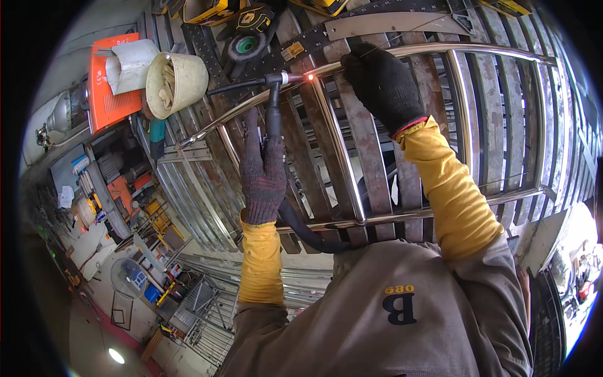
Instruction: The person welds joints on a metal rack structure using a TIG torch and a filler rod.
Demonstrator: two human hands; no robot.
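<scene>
My left hand [264, 173], in a dark knitted glove, is closed round the handle of a TIG welding torch [273, 113]. The torch's pale nozzle points right, and a small orange-red glow shows at its tip. That glow sits where a crossbar [336, 144] meets the far rail of a shiny metal tube frame [502, 49]. Just right of the glow, my right hand [383, 81], in a black glove, is curled by the far rail. A thin metal rod [427, 25] runs up and right from its fingers; the grip itself is hidden.
The frame lies across a slatted metal bench [361, 129]. An angle grinder [248, 38] and a perforated square [301, 41] lie beyond it. At left stand a cream bucket [188, 81] and an orange machine [116, 107]. The torch's black hose [298, 229] loops toward my body.
</scene>
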